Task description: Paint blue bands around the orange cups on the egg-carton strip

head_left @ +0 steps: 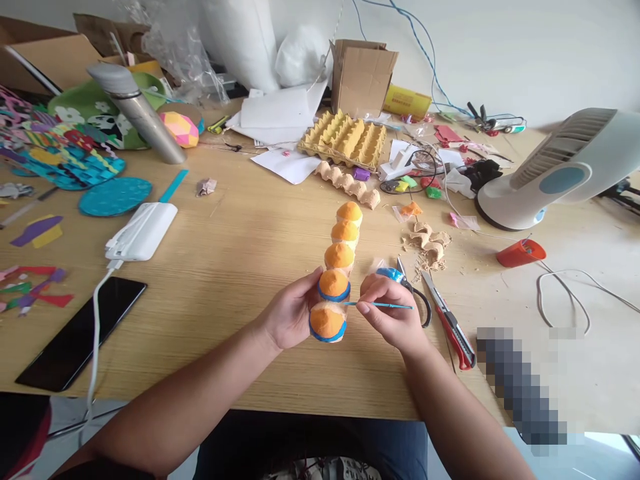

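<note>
My left hand (295, 310) is closed around the near end of an egg carton strip (339, 257), with its thumb along the side. The strip's row of cups is capped in orange, and blue bands run around the bases of the two nearest cups. Pinched in my right hand (393, 310) is a thin blue stick (395, 305), whose tip touches the strip between those two cups. Behind my right hand lies a shiny blue lump (390, 273), partly hidden. Scissors (423, 303) and a red utility knife (453, 327) rest just right of that hand.
A white fan (545, 170) and an orange cup (521, 253) stand to the right. Yellow egg trays (345, 140) and a plain carton strip (347, 183) lie behind. On the left are a phone (83, 333), a power bank (141, 231) and a steel bottle (137, 110).
</note>
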A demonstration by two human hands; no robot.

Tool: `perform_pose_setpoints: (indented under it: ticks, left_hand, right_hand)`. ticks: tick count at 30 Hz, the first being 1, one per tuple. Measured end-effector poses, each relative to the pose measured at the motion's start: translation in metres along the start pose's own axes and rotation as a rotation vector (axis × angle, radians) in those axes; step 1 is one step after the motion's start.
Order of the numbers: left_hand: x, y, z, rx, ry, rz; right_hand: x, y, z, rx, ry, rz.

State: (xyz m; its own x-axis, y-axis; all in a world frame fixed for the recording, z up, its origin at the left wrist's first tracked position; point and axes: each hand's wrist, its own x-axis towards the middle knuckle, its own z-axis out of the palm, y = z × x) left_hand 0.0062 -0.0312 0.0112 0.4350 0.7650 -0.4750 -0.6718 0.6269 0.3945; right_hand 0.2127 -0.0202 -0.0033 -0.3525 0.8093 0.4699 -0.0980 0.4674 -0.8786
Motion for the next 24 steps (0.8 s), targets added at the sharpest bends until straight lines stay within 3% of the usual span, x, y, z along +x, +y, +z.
perform_pose_setpoints:
  ticks: [8, 17, 24]
  left_hand:
    - [0.0005, -0.0006, 0.0002, 0.006, -0.014, -0.026]
    - [0.0040, -0.0035, -0.0053, 0.012, -0.028, -0.024]
    - [0.0040, -0.0014, -0.0058, -0.016, -0.039, -0.063]
  right_hand:
    - [0.0012, 0.0003, -0.0003, -0.135, -0.029, -0.042]
    - [0.0021, -0.0046, 0.0037, -0.299, 0.031, -0.187]
    - [0.0004, -0.0013, 0.0014, -0.108, -0.033, -0.084]
